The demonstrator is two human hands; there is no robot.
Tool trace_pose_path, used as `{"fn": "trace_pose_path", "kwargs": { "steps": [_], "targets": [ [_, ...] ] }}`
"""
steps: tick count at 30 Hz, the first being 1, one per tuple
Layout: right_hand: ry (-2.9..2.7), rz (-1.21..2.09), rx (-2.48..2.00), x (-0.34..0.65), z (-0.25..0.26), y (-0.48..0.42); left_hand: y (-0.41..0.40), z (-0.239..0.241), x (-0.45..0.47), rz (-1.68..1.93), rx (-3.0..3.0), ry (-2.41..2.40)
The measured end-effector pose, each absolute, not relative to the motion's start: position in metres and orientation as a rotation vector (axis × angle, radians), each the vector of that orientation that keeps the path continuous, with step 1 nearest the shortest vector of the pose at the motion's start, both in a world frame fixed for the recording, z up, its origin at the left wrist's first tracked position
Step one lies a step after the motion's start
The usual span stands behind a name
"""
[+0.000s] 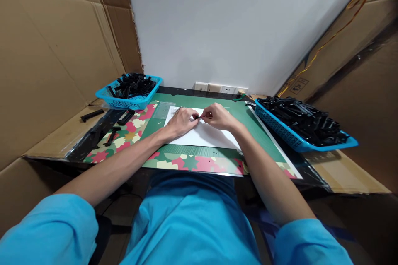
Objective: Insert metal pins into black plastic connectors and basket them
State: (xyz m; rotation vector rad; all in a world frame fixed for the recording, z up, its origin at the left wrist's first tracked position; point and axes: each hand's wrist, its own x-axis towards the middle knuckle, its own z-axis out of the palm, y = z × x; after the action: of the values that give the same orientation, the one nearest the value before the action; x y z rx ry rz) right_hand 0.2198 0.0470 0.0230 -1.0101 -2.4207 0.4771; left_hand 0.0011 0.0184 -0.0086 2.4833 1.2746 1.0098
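Observation:
My left hand [183, 121] and my right hand [218, 116] meet over a white sheet of paper [205, 136] on the green mat [258, 132]. Both hands are closed in a pinch on a small black part [199, 117] held between their fingertips. The part is mostly hidden by the fingers. A small pile of tiny metal bits [175, 110] lies just beyond my left hand.
A blue basket [124, 101] of black parts stands at the back left, a larger blue tray [280, 130] of black parts at the right. Loose black pieces [115, 126] lie on the camouflage-patterned cover. Cardboard walls enclose both sides; wall sockets [217, 88] sit behind.

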Motion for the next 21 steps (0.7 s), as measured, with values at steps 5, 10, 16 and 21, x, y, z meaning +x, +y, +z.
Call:
{"fn": "trace_pose_path", "kwargs": {
  "steps": [5, 10, 16, 21],
  "targets": [
    [-2.413, 0.465, -1.040, 0.222, 0.028, 0.045, 0.020, -0.010, 0.001, 1.038, 2.477, 1.266],
    [-2.373, 0.548, -1.062, 0.230, 0.034, 0.043, 0.021, -0.011, 0.002, 1.078, 2.464, 1.270],
    [-2.311, 0.502, -1.074, 0.230, 0.028, 0.048, 0.020, -0.009, 0.002, 1.061, 2.454, 1.282],
    [-2.326, 0.454, -1.116, 0.221, 0.017, 0.051, 0.018, -0.007, 0.000, 1.037, 2.431, 1.299]
  ]
}}
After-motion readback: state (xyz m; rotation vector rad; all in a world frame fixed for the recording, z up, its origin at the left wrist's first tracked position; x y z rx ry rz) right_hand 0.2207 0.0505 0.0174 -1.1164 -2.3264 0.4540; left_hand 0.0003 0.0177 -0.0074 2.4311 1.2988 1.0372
